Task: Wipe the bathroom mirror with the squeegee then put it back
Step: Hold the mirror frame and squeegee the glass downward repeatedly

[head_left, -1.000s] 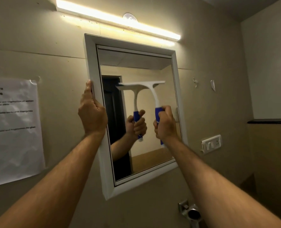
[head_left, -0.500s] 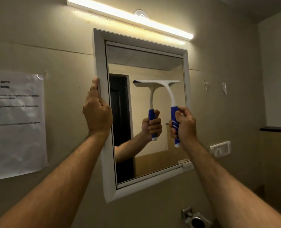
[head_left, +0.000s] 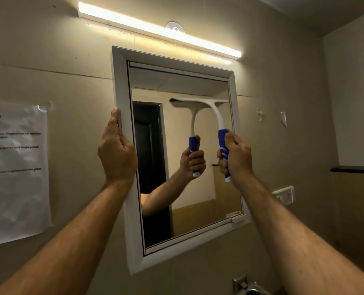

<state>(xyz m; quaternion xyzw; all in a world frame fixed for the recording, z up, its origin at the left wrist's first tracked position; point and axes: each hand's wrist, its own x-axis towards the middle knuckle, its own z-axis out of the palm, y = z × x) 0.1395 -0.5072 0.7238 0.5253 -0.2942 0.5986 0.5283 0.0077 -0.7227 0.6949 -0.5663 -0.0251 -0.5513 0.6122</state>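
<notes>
A white-framed mirror (head_left: pixel 121 86) hangs on the beige wall. My right hand (head_left: pixel 237 158) grips the blue handle of a white squeegee (head_left: pixel 218 116). Its blade lies flat against the upper right part of the glass, reaching close to the right frame. My left hand (head_left: pixel 116 154) holds the mirror's left frame edge, fingers wrapped round it. The glass reflects the squeegee and my right hand.
A lit tube light (head_left: pixel 155 28) runs above the mirror. A taped paper notice (head_left: pixel 15 171) hangs on the wall at left. At right are a wall socket (head_left: pixel 284 194) and a dark ledge (head_left: pixel 353 169). A metal fitting (head_left: pixel 245 285) sits below the mirror.
The squeegee blade has slid rightward across the glass toward the right frame, with my right hand following it. My left hand stays on the left frame edge.
</notes>
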